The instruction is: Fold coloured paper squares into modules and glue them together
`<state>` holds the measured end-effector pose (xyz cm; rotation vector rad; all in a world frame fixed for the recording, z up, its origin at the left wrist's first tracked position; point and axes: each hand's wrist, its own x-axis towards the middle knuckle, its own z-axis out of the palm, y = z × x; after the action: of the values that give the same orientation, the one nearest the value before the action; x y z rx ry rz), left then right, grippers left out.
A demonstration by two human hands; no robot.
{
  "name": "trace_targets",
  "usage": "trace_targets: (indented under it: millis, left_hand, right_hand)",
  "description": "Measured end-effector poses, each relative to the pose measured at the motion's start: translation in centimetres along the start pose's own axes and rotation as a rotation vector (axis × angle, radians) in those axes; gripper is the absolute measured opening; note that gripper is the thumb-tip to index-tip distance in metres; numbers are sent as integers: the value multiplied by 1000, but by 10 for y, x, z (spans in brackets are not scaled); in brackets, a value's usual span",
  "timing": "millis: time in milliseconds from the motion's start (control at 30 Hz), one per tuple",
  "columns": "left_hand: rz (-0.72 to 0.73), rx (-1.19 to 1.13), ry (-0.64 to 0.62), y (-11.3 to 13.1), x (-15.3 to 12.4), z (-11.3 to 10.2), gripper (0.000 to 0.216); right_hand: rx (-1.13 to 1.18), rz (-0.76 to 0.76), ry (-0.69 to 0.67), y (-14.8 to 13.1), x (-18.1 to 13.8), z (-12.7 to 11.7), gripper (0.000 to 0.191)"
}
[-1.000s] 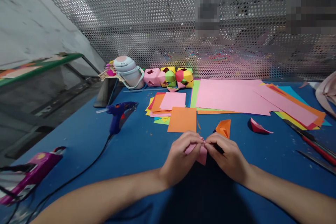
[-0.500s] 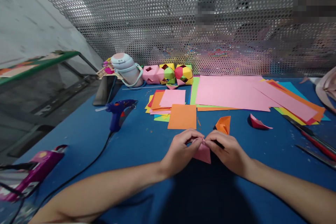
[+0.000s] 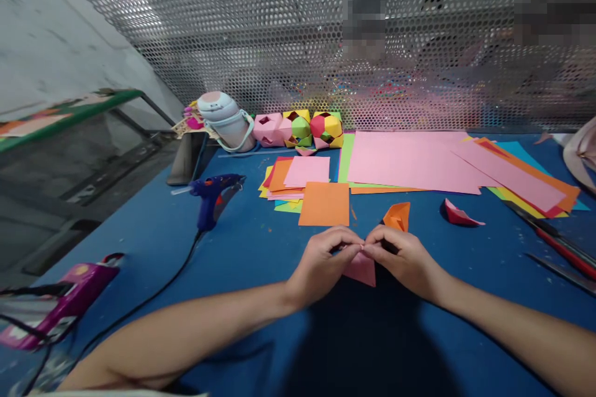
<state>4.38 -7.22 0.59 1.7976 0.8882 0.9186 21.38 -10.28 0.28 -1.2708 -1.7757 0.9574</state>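
Note:
My left hand (image 3: 321, 263) and my right hand (image 3: 405, 257) meet over the blue table, both pinching a small folded pink paper piece (image 3: 362, 270). Their fingertips touch at its upper edge, and most of the piece is hidden between the hands. Just beyond my right hand stands a folded orange paper piece (image 3: 397, 216). A folded red-pink piece (image 3: 457, 214) lies further right. An orange paper square (image 3: 325, 204) lies flat just beyond my left hand.
A blue glue gun (image 3: 212, 193) with its cable lies to the left, a purple tool (image 3: 69, 288) at the near left. Stacked coloured sheets (image 3: 414, 164), small squares (image 3: 298, 177), paper balls (image 3: 311, 130) and a white bottle (image 3: 223, 121) sit at the back by the mesh wall. Long tools (image 3: 559, 248) lie right.
Both hands have shifted slightly away from me with the pink piece. More of the pink piece now shows below the fingers, turned so a flat flap hangs down.

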Motion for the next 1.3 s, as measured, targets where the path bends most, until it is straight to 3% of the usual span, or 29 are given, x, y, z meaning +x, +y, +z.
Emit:
trace_targets:
  millis: [733,1000,1300]
  left_hand:
    - [-32,-16,-60,1,1,-4,14]
    - [-159,-135,18,-1,1,-3,10]
    - [-180,-126,41,0,2,-1,7]
  right_hand:
    - [-5,-40,21,0,1,4,19]
    - [37,-7,-35,-5,0,1,18]
    - [19,67,-30,-5,2,0,17]
